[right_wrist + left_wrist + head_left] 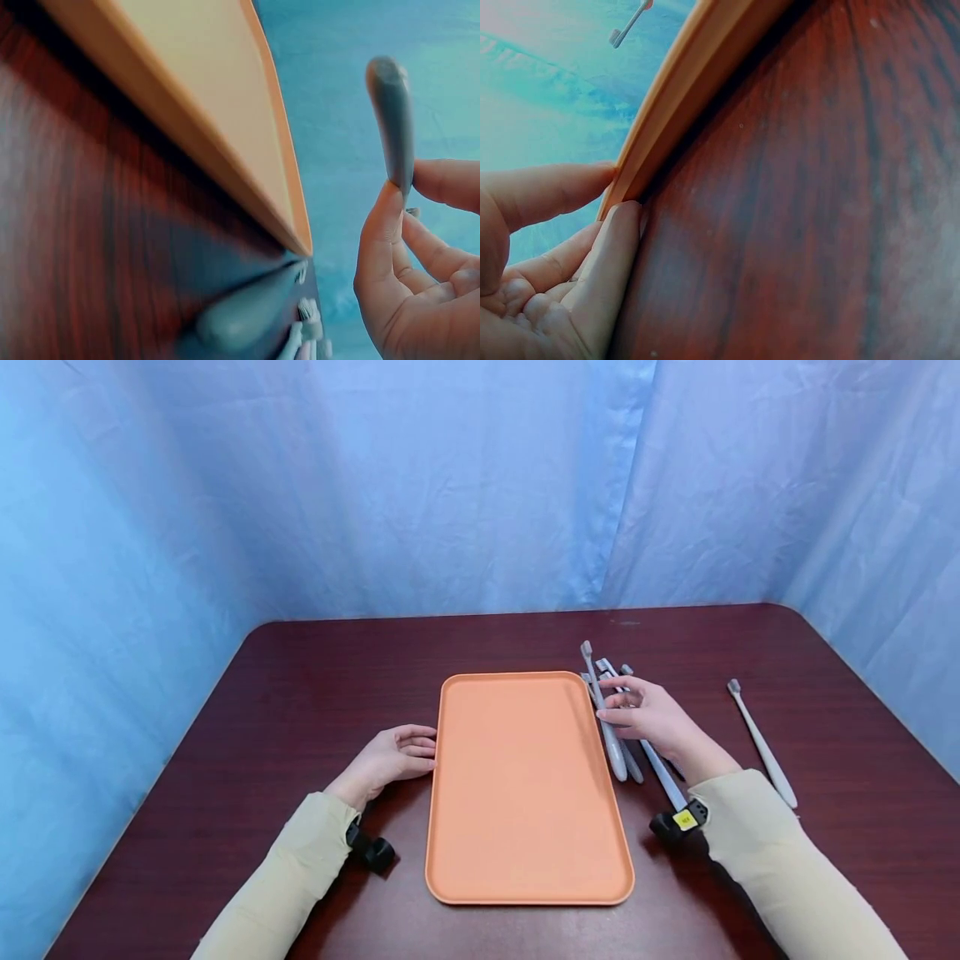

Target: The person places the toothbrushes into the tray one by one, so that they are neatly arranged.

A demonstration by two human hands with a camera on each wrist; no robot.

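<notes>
The right hand [654, 717] is pinching a grey toothbrush [606, 717] by its handle, thumb and fingers curling around it, as the right wrist view shows with the rounded handle end [393, 120] sticking up past the fingertips [382, 225]. That hand is hovering over a small heap of grey toothbrushes [637, 735] lying on the dark wooden tabletop [300, 693], just beside the right long edge of the orange tray [525, 860]. In the right wrist view another handle [247, 315] and some bristle heads [306, 311] are lying on the wood directly below the hand, close against the tray's raised rim [225, 172]. One more toothbrush [761, 745] is lying alone farther out to the right of the right hand, well apart from the heap. The left hand [390, 758] is resting on the tabletop on the opposite side of the tray, holding nothing, its fingers relaxed and lightly bent. In the left wrist view the fingertips [619, 225] are touching the tray's left rim [675, 97]. The tray itself is sitting flat between the two hands, its long sides running away from the person. Pale sleeves are covering both forearms, and a blue cloth backdrop [450, 485] is hanging beyond the far edge of the tabletop.
</notes>
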